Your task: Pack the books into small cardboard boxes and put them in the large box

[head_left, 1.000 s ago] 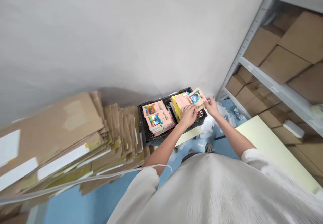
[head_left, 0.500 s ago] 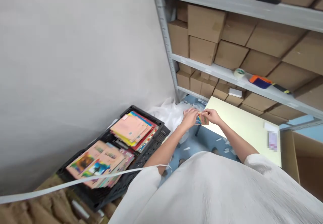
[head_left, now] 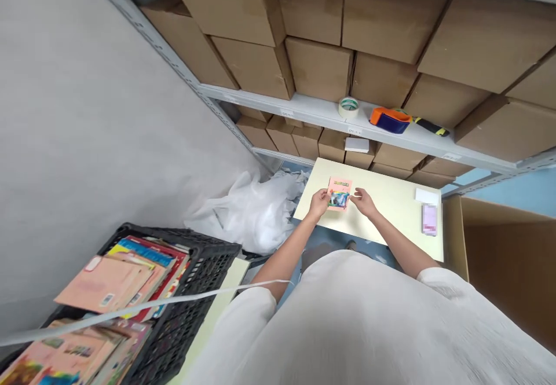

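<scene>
A thin pink book (head_left: 340,185) with a colourful picture on its cover is just over the pale tabletop (head_left: 382,205), face up. My left hand (head_left: 320,202) grips its left edge, thumb on the cover. At the right edge is my right hand (head_left: 364,202), fingers apart, their tips close to the cover's side; whether they touch it I cannot make out. To my left, a black plastic crate (head_left: 191,292) holds several stacks of similar books (head_left: 102,281).
Shelves of cardboard boxes (head_left: 319,69) stand behind the table. On a shelf lie a tape roll (head_left: 348,107), an orange and blue tool (head_left: 390,120) and a yellow-black cutter (head_left: 431,127). White sheeting (head_left: 256,211) heaps by the wall; an open carton (head_left: 508,257) is at right.
My view has swung right and down toward the table. The book now lies flat with its cover showing, and my right hand has loosened from it to its right side.
</scene>
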`<state>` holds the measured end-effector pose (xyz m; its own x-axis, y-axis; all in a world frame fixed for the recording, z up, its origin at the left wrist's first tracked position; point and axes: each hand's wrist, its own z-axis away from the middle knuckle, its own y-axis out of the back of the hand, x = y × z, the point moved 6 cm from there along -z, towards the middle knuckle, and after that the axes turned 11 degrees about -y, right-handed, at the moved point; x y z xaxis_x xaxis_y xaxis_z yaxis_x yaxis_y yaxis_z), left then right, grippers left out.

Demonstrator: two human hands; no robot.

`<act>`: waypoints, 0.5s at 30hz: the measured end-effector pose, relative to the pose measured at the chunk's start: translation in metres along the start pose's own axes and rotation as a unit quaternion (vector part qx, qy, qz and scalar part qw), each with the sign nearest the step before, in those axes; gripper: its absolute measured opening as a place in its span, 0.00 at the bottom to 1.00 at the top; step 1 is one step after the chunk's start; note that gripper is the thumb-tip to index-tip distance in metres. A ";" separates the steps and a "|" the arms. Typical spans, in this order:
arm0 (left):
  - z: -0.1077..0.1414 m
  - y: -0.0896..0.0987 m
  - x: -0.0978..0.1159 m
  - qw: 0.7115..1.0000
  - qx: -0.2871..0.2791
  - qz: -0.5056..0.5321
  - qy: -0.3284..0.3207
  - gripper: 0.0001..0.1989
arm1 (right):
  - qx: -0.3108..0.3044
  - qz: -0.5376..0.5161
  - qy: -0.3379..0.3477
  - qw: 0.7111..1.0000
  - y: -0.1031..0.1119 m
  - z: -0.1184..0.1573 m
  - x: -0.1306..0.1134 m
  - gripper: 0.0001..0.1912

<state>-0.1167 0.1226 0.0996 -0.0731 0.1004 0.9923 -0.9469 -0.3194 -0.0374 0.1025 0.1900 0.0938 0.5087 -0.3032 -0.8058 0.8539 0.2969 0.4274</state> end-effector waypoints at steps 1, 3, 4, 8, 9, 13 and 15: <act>-0.003 -0.006 -0.005 1.000 -0.004 0.019 0.021 0.17 | -0.028 -0.009 -0.029 0.999 -0.003 -0.001 0.008 0.28; -0.009 -0.015 -0.013 0.998 -0.015 0.037 0.052 0.19 | -0.074 -0.033 -0.071 0.994 -0.010 -0.001 0.017 0.24; -0.012 -0.018 -0.017 0.997 -0.021 0.040 0.064 0.19 | -0.088 -0.047 -0.085 0.991 -0.013 -0.001 0.019 0.22; -0.024 -0.024 -0.030 0.993 -0.044 0.038 0.102 0.18 | -0.065 -0.098 -0.112 0.987 -0.016 0.001 0.018 0.16; -0.027 -0.023 -0.032 0.992 -0.051 0.036 0.107 0.17 | -0.052 -0.105 -0.113 0.987 -0.015 0.001 0.017 0.16; -0.040 -0.018 -0.039 0.987 -0.101 0.023 0.119 0.15 | -0.016 -0.123 -0.120 0.985 -0.019 0.003 0.011 0.16; -0.048 -0.013 -0.041 0.984 -0.131 0.005 0.119 0.15 | 0.001 -0.132 -0.124 0.984 -0.023 0.003 0.008 0.16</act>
<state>-0.1167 0.1681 0.0532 -0.1240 0.3271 0.9368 -0.9918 -0.0713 -0.1064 0.0871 0.1780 0.0787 0.2801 -0.5805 -0.7646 0.9599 0.1769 0.2174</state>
